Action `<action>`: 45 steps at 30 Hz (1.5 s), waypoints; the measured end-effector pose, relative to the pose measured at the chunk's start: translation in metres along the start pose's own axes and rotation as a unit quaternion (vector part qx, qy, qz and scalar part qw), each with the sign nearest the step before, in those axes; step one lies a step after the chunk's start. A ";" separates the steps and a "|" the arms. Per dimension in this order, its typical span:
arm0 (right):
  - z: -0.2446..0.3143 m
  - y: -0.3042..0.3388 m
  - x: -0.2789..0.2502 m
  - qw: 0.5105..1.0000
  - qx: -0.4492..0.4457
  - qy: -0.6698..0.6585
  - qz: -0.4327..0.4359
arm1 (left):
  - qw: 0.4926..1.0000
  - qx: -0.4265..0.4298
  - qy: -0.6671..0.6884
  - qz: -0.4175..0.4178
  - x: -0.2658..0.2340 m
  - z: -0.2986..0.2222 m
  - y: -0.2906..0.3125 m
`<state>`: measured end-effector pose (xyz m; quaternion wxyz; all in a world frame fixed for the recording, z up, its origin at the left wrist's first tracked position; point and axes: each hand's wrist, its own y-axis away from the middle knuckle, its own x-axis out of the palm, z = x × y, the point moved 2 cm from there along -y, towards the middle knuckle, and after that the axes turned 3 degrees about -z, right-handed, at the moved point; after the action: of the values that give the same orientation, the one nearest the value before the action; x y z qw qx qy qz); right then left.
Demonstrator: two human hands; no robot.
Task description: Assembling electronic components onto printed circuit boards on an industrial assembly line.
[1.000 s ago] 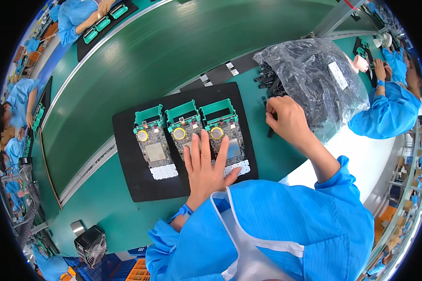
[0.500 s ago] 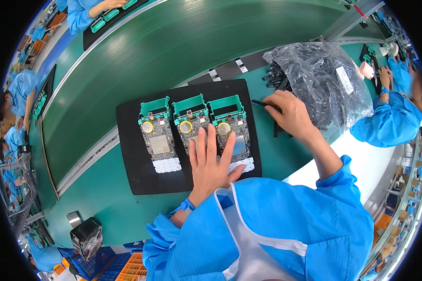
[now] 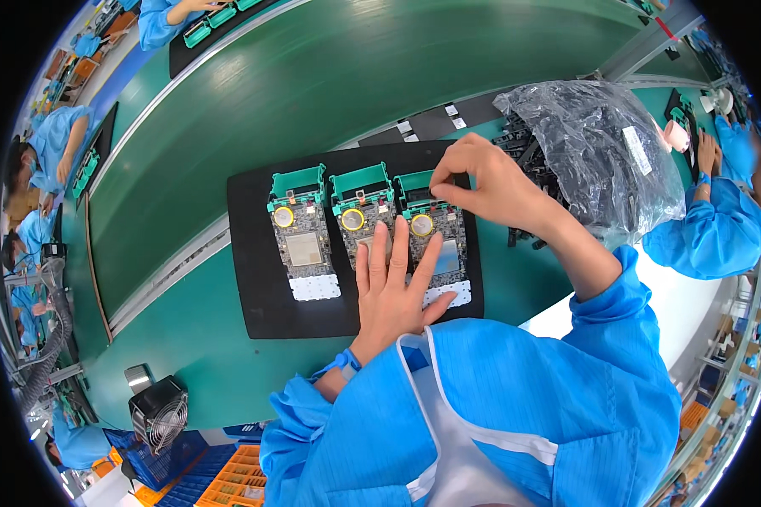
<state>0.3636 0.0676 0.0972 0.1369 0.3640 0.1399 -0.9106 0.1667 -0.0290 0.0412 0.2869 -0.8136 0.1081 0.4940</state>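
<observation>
Three circuit boards lie side by side on a black mat [image 3: 262,308]: the left board [image 3: 303,247], the middle board [image 3: 372,221] and the right board [image 3: 453,232]. Each carries a green plastic frame at its far end and a round yellow-rimmed cell. My left hand [image 3: 393,291] rests with fingers spread over the middle and right boards, covering parts of both. At the right board's green frame [image 3: 414,182], my right hand [image 3: 490,182] pinches the end of a small black strip [image 3: 418,195], which sits within the frame. My fingers partly hide that strip.
A clear plastic bag [image 3: 583,160] bulges at the right, beside a heap of black strips [image 3: 524,152]. A green conveyor belt [image 3: 313,93] runs beyond the mat. At the near left stands a small fan [image 3: 162,414]. Co-workers sit at both sides.
My right hand has carried the black strip leftward from beside the mat to the right board's green frame. My left hand stays spread on the boards. The whole view has shifted slightly.
</observation>
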 end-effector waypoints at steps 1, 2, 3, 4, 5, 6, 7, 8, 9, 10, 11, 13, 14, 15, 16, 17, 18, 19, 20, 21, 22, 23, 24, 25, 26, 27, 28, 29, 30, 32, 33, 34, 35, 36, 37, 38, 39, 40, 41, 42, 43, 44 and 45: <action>0.000 0.001 0.003 1.000 0.000 0.000 0.001 | 1.000 0.002 0.001 -0.003 0.001 0.000 0.000; -0.001 0.002 0.007 1.000 -0.012 -0.012 0.000 | 1.000 0.001 0.002 -0.003 0.002 0.000 0.001; -0.001 0.002 0.009 0.999 -0.024 -0.025 -0.001 | 1.000 0.001 -0.001 -0.004 0.001 0.000 0.000; -0.001 0.002 0.009 0.999 -0.023 -0.026 0.000 | 1.000 0.001 -0.004 -0.005 0.001 0.000 -0.001; -0.002 0.001 0.010 0.999 -0.011 -0.036 0.003 | 1.000 0.000 -0.003 -0.003 0.000 0.000 -0.001; -0.002 0.000 0.011 0.999 0.000 -0.045 0.006 | 1.000 -0.001 -0.003 -0.001 0.000 0.000 -0.001; -0.003 0.000 0.011 0.999 0.000 -0.046 0.007 | 1.000 -0.002 -0.003 0.001 -0.001 0.000 -0.002; -0.003 0.000 0.011 0.999 -0.006 -0.035 0.008 | 1.000 -0.003 -0.003 0.002 -0.001 0.001 -0.002; -0.003 0.001 0.011 1.000 -0.011 -0.022 0.009 | 1.000 -0.003 -0.003 0.004 -0.002 0.000 -0.003; -0.004 0.000 0.010 1.000 -0.011 -0.022 0.009 | 1.000 -0.002 -0.004 0.007 -0.002 0.000 -0.003; -0.006 -0.001 0.009 1.000 -0.002 -0.011 0.027 | 1.000 -0.001 -0.003 0.006 -0.002 0.000 -0.003; -0.010 -0.005 0.007 0.999 0.009 0.002 0.043 | 0.999 -0.004 0.026 0.030 -0.001 -0.001 -0.002; -0.012 -0.009 0.007 0.998 0.017 -0.025 0.060 | 0.999 -0.006 0.023 0.029 -0.001 0.000 -0.001; -0.012 -0.011 0.006 0.996 0.027 -0.049 0.074 | 0.999 -0.005 0.024 0.026 0.000 0.000 -0.001; -0.010 -0.011 0.007 0.991 0.068 -0.079 0.088 | 0.999 -0.006 0.020 0.025 0.001 0.000 0.000; -0.014 -0.008 0.008 0.992 0.056 -0.083 0.078 | 0.999 -0.007 0.018 0.030 0.000 0.000 0.001; -0.020 -0.006 0.012 0.993 0.040 -0.088 0.070 | 0.999 -0.011 0.014 0.035 0.000 -0.001 0.001; -0.022 -0.001 0.014 0.996 0.039 -0.062 0.059 | 0.999 -0.010 0.013 0.035 0.001 -0.002 0.001; -0.024 0.000 0.012 0.996 0.040 -0.060 0.058 | 0.999 -0.008 0.015 0.034 0.002 -0.002 -0.001; -0.024 0.001 0.012 0.995 0.042 -0.065 0.059 | 0.999 -0.004 0.017 0.031 0.000 -0.001 -0.001; -0.023 0.002 0.012 0.995 0.044 -0.071 0.059 | 0.999 0.000 0.019 0.028 -0.001 -0.001 -0.001; -0.025 0.003 0.009 0.995 0.045 -0.071 0.059 | 0.999 0.001 0.019 0.028 -0.001 -0.002 -0.001; -0.027 0.003 0.004 0.994 0.019 -0.104 0.036 | 0.999 -0.001 0.022 0.029 -0.001 -0.001 -0.001; -0.030 0.003 -0.002 0.990 -0.009 -0.138 0.016 | 0.999 -0.006 0.024 0.030 -0.001 -0.001 0.000; -0.032 0.006 -0.017 0.998 -0.002 -0.057 -0.011 | 0.999 -0.010 0.024 0.028 -0.002 0.000 0.001; -0.038 0.009 -0.030 0.997 0.008 0.042 -0.058 | 0.999 -0.009 0.027 0.032 -0.002 0.000 0.001; -0.052 0.015 -0.039 0.982 0.005 0.156 -0.109 | 0.999 -0.008 0.031 0.035 -0.003 -0.001 0.000; -0.060 0.018 -0.046 0.957 0.027 0.263 -0.119 | 0.999 -0.011 0.031 0.033 -0.003 -0.002 0.000; -0.066 0.021 -0.047 0.957 0.027 0.264 -0.118 | 0.999 -0.009 0.032 0.032 -0.003 -0.002 0.000; -0.078 0.022 -0.046 0.924 0.031 0.366 -0.107 | 0.999 -0.007 0.035 0.032 -0.002 -0.002 -0.001; -0.084 0.019 -0.044 0.924 0.032 0.366 -0.107 | 0.999 -0.006 0.034 0.028 -0.002 -0.001 -0.001; -0.090 0.015 -0.044 0.912 0.027 0.394 -0.115 | 0.999 -0.005 0.033 0.025 -0.001 0.000 0.000; -0.092 0.014 -0.043 0.898 0.022 0.422 -0.123 | 0.999 -0.005 0.034 0.026 0.000 0.001 0.000; -0.092 0.012 -0.044 0.905 0.034 0.407 -0.120 | 0.999 -0.001 0.033 0.021 0.002 0.002 0.001; -0.091 0.012 -0.045 0.906 0.031 0.406 -0.119 | 0.999 0.003 0.033 0.016 0.002 0.002 0.002; -0.091 0.011 -0.045 0.913 0.024 0.389 -0.124 | 0.999 0.005 0.029 0.013 0.002 0.002 0.001; -0.090 0.011 -0.046 0.919 0.017 0.372 -0.129 | 1.000 0.002 0.029 0.012 0.003 0.002 0.001; -0.088 0.009 -0.047 0.919 0.015 0.372 -0.128 | 0.999 0.000 0.031 0.013 0.003 0.002 0.001; -0.083 0.007 -0.047 0.933 0.008 0.330 -0.142 | 0.999 -0.002 0.033 0.014 0.003 0.001 0.001; -0.079 0.005 -0.046 0.945 0.000 0.287 -0.155 | 0.999 -0.005 0.032 0.013 0.002 0.000 0.000; -0.070 0.001 -0.044 0.946 0.000 0.286 -0.154 | 1.000 -0.010 0.019 0.020 0.001 -0.001 0.001; -0.058 -0.007 -0.041 0.955 -0.019 0.240 -0.172 | 1.000 -0.015 0.005 0.027 0.001 -0.002 0.001; -0.046 -0.014 -0.035 0.962 -0.037 0.194 -0.191 | 0.999 -0.016 0.003 0.028 0.000 -0.002 0.002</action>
<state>0.4118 0.1021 0.0920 -0.0555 0.4947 0.2643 -0.8260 0.1671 -0.0320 0.0405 0.2599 -0.8162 0.1236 0.5010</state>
